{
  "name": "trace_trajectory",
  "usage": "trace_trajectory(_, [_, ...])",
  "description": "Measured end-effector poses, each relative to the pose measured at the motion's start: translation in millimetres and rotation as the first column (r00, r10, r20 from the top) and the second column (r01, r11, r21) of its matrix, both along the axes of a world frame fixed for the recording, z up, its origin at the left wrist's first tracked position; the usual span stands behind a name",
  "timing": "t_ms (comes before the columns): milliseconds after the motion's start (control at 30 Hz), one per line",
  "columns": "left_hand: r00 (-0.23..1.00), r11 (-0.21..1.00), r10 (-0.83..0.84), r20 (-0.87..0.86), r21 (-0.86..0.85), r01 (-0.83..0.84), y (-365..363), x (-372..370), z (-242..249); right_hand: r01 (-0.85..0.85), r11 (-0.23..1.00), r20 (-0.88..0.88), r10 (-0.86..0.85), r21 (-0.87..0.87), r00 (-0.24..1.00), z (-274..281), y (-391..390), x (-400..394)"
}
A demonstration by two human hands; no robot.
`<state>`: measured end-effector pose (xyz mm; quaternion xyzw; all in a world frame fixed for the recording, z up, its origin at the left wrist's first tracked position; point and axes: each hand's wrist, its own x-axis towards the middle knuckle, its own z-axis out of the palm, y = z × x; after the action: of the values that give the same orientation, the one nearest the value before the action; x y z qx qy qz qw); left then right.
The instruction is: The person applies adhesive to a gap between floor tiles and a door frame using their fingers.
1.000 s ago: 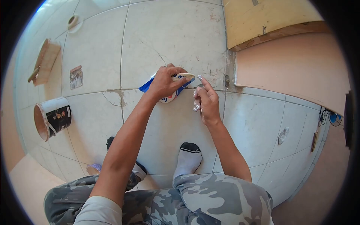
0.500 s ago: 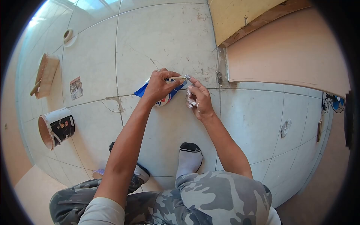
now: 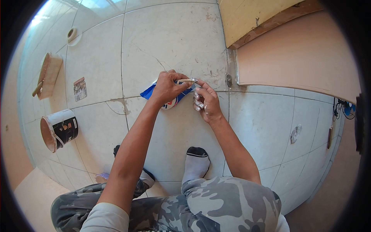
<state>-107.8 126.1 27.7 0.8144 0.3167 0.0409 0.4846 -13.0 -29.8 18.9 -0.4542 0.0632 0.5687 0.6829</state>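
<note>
In my left hand (image 3: 167, 88) is a thin, light-handled stick that looks like a small paintbrush (image 3: 185, 80), pinched between fingers and thumb and pointing right. White paste is smeared on the fingers of my right hand (image 3: 206, 101). They are curled, with the index finger and thumb at the brush's greyish tip, which they partly hide. Under both hands a blue and white plastic packet (image 3: 170, 104) lies on the tiled floor (image 3: 174, 131), its left corner sticking out past my left wrist.
A bucket (image 3: 60, 129) lies on its side at left. Beyond it are a scraper-like plate (image 3: 80, 89), a tray (image 3: 50, 77) with a handled tool and a tape roll (image 3: 72, 34). A pinkish panel (image 3: 293, 54) and yellow wood (image 3: 259, 19) stand at upper right. Crumpled plastic (image 3: 296, 133) lies right.
The whole view has shifted slightly. My hands stay together at the brush tip, with only small finger movement; the packet and other things lie as before.
</note>
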Motion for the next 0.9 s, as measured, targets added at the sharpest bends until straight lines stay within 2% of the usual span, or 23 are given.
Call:
trace_trajectory(167, [1.0, 0.999, -0.001, -0.029, -0.053, -0.001, 1.2, -0.3, -5.3, 0.002, 1.0, -0.022, -0.002, -0.012, 1.0, 0.5, -1.6, 0.3])
trace_trajectory(233, [1.0, 0.999, -0.025, -0.007, 0.033, 0.025, 1.1, 0.0, -8.2, -0.001, 1.0, -0.053, 0.001, -0.011, 0.999, 0.9, -2.5, 0.2])
trace_trajectory(367, [0.998, 0.995, -0.055, -0.026, 0.083, 0.057, 0.3, 1.5, -1.9, 0.017, 1.0, -0.08, -0.019, -0.022, 0.997, 3.1, -4.0, -2.2])
trace_trajectory(467, [0.996, 0.997, -0.054, -0.077, 0.056, 0.059, -0.2, 1.9, -2.5, 0.063, 0.998, -0.152, -0.066, -0.024, 0.986, -1.5, -6.8, -2.1])
trace_trajectory(533, [0.994, 0.987, -0.04, -0.097, 0.153, 0.054, -2.5, 2.3, -2.2, 0.114, 0.993, -0.282, -0.102, 0.026, 0.954, 1.3, -10.9, 0.8])
trace_trajectory(567, [0.995, 0.988, -0.033, -0.091, 0.15, 0.046, -1.7, 2.8, -2.5, 0.107, 0.994, -0.275, -0.096, 0.023, 0.957, 3.3, -14.5, 3.7])
trace_trajectory(633, [0.989, 0.996, -0.073, -0.13, 0.048, 0.08, 0.8, 3.4, 4.2, 0.147, 0.984, -0.347, -0.104, 0.098, 0.932, 12.9, -21.4, 12.2])
trace_trajectory(667, [0.991, 0.997, -0.056, -0.124, 0.038, 0.061, -0.5, 2.4, 3.7, 0.127, 0.988, -0.342, -0.09, 0.089, 0.935, 18.9, -24.8, 18.6])
trace_trajectory(733, [0.994, 0.985, -0.084, -0.075, 0.143, 0.094, -0.9, -0.1, 0.7, 0.103, 0.994, 0.015, -0.103, -0.024, 0.995, 38.1, -26.3, 32.6])
trace_trajectory(767, [0.995, 0.988, -0.067, -0.072, 0.134, 0.076, 0.0, -1.2, -0.9, 0.086, 0.996, 0.018, -0.085, -0.034, 0.996, 42.1, -27.3, 40.6])
trace_trajectory(800, [0.995, 0.989, -0.091, -0.039, 0.116, 0.095, 1.9, -1.7, -2.1, 0.001, 0.974, 0.473, 0.11, -0.228, 0.874, 44.2, -27.0, 50.2])
trace_trajectory(833, [0.993, 0.988, -0.117, -0.007, 0.099, 0.117, 2.7, -2.9, -3.6, 0.016, 0.906, 0.769, 0.349, -0.423, 0.535, 45.1, -26.4, 59.3])
trace_trajectory(867, [0.994, 0.99, -0.107, -0.006, 0.091, 0.107, 2.7, -4.5, -4.6, 0.007, 0.903, 0.766, 0.361, -0.43, 0.531, 44.5, -25.3, 69.0])
trace_trajectory(900, [0.991, 0.984, -0.13, 0.019, 0.123, 0.126, 3.6, -5.0, -5.8, 0.076, 0.814, 0.816, 0.565, -0.576, 0.122, 42.5, -22.0, 79.5])
